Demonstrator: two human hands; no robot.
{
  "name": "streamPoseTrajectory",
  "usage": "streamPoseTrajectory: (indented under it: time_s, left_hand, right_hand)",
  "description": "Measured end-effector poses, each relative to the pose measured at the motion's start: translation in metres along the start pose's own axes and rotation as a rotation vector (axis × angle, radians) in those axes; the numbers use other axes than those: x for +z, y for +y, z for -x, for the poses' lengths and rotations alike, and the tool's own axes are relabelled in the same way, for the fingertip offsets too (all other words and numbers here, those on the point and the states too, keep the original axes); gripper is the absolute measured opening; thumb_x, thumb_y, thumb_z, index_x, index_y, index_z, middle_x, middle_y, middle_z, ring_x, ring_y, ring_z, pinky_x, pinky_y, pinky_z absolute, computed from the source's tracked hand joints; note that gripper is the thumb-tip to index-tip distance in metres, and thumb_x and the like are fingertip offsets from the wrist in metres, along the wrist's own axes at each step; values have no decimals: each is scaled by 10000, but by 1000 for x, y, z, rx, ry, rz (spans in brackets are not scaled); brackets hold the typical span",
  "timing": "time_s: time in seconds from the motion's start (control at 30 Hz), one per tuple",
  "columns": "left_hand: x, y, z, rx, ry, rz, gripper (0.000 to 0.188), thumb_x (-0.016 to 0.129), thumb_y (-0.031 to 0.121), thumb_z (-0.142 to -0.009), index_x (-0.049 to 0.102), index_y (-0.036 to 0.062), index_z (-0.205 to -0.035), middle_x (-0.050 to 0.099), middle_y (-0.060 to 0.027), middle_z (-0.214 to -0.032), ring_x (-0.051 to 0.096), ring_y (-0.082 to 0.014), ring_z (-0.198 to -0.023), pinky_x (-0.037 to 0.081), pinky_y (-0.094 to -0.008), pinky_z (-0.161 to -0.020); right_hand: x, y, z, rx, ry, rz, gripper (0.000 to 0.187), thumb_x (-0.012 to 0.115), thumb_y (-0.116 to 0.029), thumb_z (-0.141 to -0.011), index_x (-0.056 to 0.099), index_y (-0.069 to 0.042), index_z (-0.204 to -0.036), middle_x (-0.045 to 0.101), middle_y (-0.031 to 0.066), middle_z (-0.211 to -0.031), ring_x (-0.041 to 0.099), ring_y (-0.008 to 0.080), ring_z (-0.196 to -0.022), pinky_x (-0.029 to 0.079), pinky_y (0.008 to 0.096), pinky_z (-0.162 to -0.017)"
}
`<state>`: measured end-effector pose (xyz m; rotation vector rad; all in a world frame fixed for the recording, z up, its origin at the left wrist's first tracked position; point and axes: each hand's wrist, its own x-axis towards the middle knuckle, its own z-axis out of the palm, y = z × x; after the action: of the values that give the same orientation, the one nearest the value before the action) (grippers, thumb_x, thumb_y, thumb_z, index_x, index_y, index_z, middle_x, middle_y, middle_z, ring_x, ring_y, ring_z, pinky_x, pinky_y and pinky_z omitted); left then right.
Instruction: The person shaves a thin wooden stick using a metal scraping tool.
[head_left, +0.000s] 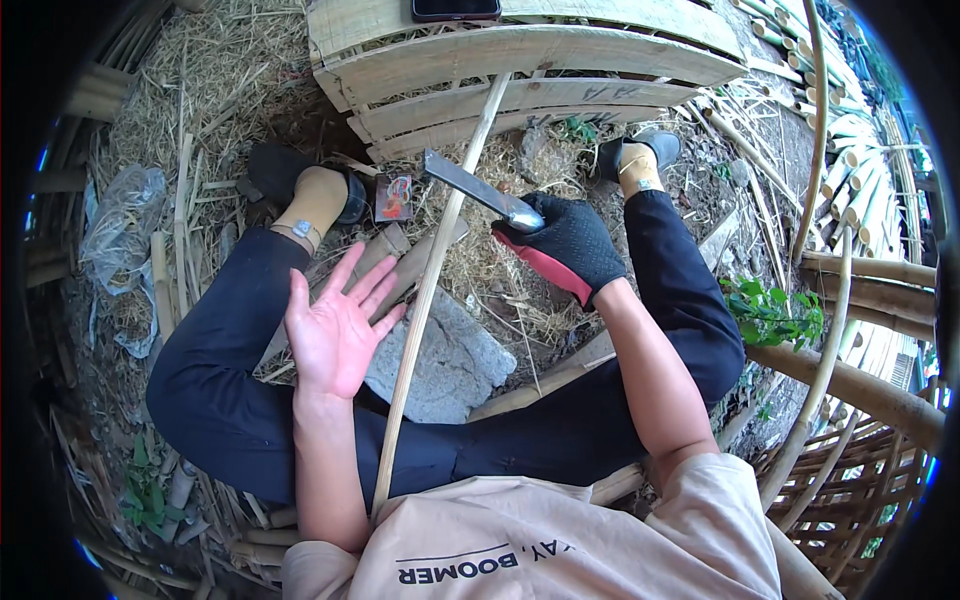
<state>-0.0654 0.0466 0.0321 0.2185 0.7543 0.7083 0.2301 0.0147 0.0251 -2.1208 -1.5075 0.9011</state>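
Note:
My bare left hand (342, 325) is open, palm up and fingers spread, holding nothing. A long pale bamboo strip (428, 290) slants just to its right, one end by my lap and the other against a wooden crate (530, 62). In a black and red glove, my right hand (562, 240) is closed around a knife (470, 188) with a broad, flat, square-ended blade. The blade points up and left and overlaps the strip in view; whether they touch, I cannot tell. The glove hides the knife's handle.
A grey stone (440, 362) lies between my legs. By my left foot is a small dark red packet (394, 197). A phone (456, 9) rests on the crate. Clear plastic (128, 215) lies at left; cut bamboo poles (858, 185) and a woven basket (850, 490) are at right.

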Motion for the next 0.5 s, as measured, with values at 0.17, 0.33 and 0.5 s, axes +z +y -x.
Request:
streamPoseTrajectory:
  time_s: [0.17,0.33,0.5]
  left_hand:
    - [6,-19,-16,31,208,-584,814,275,674,-1008,353,44,-1518,483,-207,-1449,429,-285,-1350,342,-486,-1092]
    - [4,-47,-22,-121,117,-824,559,336,528,-1070,566,37,-1208,654,-78,-929,630,-141,-798,491,-279,-685]
    - [14,-60,-20,-123,87,-828,460,351,457,-1090,555,60,-978,479,29,-634,470,-52,-499,384,-211,-464]
  right_hand:
    - [-1,-4,2,-5,6,38,434,776,-459,-821,747,-93,-1053,735,178,-904,725,328,-856,545,385,-775]
    - [3,3,-1,-54,-44,120,456,733,-540,-804,747,-156,-1050,734,166,-931,704,374,-886,554,435,-802]
    - [22,12,0,-106,-121,135,459,757,-517,-806,739,-132,-1054,726,175,-896,705,372,-848,550,425,-763]
